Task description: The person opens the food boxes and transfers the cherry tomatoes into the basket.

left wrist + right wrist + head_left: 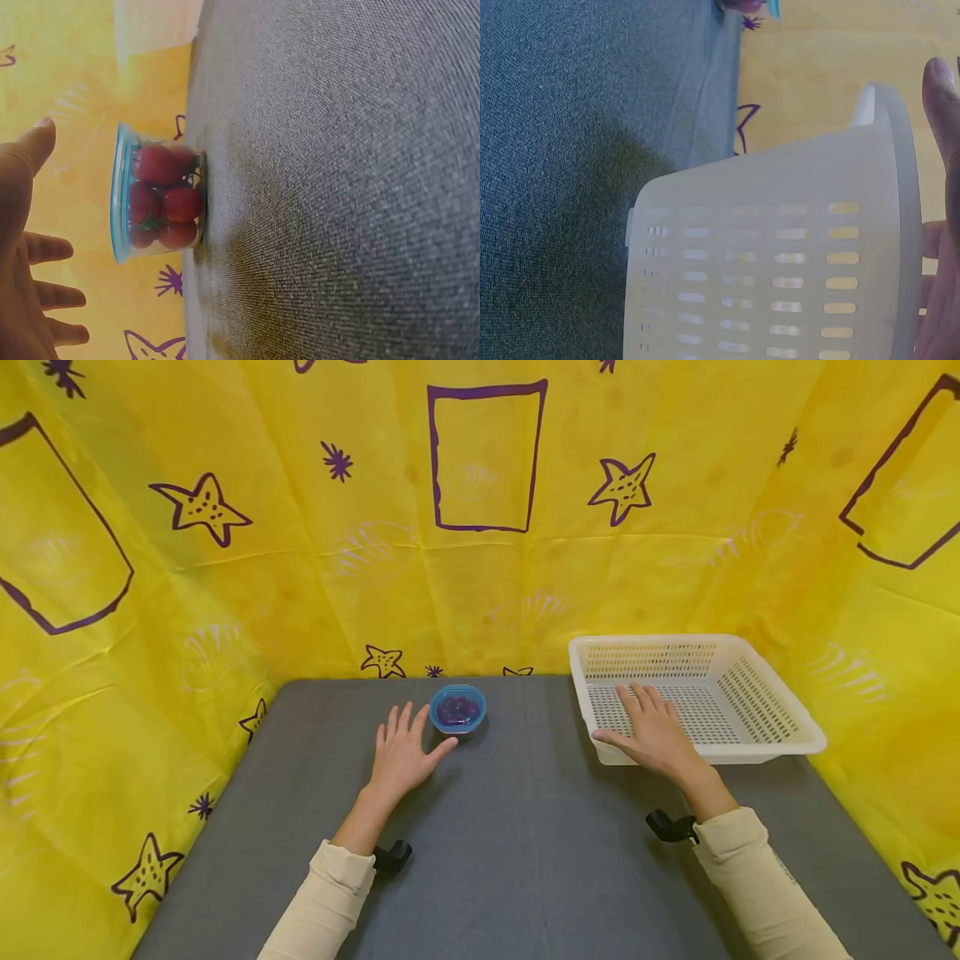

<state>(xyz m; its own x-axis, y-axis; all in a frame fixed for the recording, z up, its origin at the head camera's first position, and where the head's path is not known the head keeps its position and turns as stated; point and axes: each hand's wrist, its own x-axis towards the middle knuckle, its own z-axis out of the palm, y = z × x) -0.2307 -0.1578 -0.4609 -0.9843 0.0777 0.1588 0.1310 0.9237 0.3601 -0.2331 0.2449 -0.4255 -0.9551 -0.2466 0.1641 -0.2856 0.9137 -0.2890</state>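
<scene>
A small clear tub with a blue lid stands upright near the table's back edge. Through its side in the left wrist view I see several red cherry tomatoes with green stems. My left hand hovers just left of the tub, fingers spread and apart from it. On the right stands a white plastic basket with slotted walls and nothing in it. My right hand is over the basket's near-left rim, its fingers extended above the inside; whether it touches the rim I cannot tell.
Both objects stand on a grey cloth-covered table. A yellow curtain with purple drawings hangs close behind the table and along both sides. A black strap mount sits on my right wrist, another on my left.
</scene>
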